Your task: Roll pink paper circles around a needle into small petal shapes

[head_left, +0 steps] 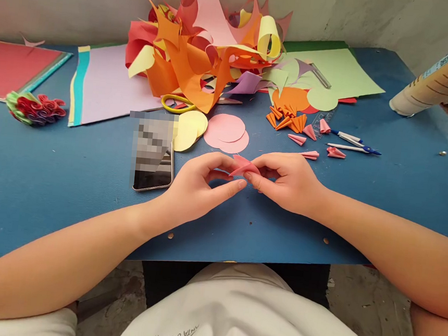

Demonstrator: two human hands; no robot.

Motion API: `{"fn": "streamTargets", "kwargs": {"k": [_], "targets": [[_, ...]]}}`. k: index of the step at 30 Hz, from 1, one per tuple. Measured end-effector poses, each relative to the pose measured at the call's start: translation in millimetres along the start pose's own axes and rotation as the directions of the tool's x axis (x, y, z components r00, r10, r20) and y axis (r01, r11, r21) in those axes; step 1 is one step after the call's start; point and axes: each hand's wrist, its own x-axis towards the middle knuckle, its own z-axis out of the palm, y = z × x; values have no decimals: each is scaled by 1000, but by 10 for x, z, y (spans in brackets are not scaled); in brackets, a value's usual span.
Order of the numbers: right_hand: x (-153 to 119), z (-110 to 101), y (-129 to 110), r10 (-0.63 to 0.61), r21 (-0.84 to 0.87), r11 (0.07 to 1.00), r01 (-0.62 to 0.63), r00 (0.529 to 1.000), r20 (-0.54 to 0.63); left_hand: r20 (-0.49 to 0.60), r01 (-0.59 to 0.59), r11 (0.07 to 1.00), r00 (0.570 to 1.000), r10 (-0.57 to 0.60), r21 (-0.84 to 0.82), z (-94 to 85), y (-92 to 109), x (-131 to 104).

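Note:
Over the front middle of the table, a folded piece of pink paper [246, 167] is held between my two hands. My right hand [291, 182] pinches its right side between thumb and fingers. My left hand [203, 182] curls round the left side, its fingertips against the paper and its thumb stretched below. Just beyond lie flat pink paper circles [227, 132] and yellow paper circles [190, 131]. To the right are several small rolled pink paper cones [297, 139] and a cluster of orange folded cones [287, 118].
A phone [153, 177] lies left of my hands. Behind are yellow-handled scissors [178, 104], a heap of paper offcuts [207, 46], a lilac sheet [117, 83] and a green sheet [350, 69]. A compass [353, 147], a ruffled paper flower [37, 108] and a tall tube [440, 72] stand or lie around.

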Motion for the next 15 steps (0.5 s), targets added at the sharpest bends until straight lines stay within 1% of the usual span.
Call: {"fn": "streamTargets", "kwargs": {"k": [2,3,5,6,9,12,15], "targets": [[-17,-10,-22,98,188,977,-104,994,45,-28,0,998,1000,2,66,4,1,5],[-23,-16,-29,121,283,949,-141,989,87,-41,11,997,999,-8,80,4,5,6],[-28,-26,-36,122,416,892,-179,980,159,-55,48,997,997,-45,64,2,21,4],[-27,-26,-35,112,448,875,-181,978,177,-55,70,997,996,-68,45,1,30,1],[-15,-5,-15,87,440,883,-162,979,185,-35,99,995,995,-98,10,1,59,-12],[-4,25,19,68,340,932,-126,982,176,-3,79,994,997,-79,72,8,84,-20],[0,34,58,52,258,962,-86,989,137,20,79,990,996,-82,118,7,111,-20]]}}
